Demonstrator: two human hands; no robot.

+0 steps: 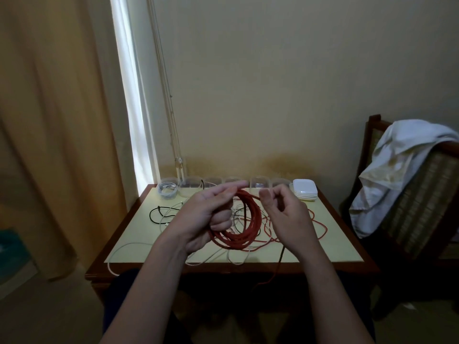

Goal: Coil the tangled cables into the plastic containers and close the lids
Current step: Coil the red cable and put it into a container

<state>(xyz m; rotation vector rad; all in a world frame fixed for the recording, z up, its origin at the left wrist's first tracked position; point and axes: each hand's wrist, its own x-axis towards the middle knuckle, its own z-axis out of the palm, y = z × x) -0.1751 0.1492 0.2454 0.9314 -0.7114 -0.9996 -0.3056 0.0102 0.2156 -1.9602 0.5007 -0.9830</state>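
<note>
Hands raised: left hand (pixel 204 220) grips red cable (pixel 248 228), right hand (pixel 285 216) pinches it.

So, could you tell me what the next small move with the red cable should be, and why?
Probably the right hand, pinching the red cable, should lay another loop onto the coil in the left hand: loose cable trails across the table and off its front edge.

White cloth (pixel 397 155) over wooden chair (pixel 427 192)
</note>
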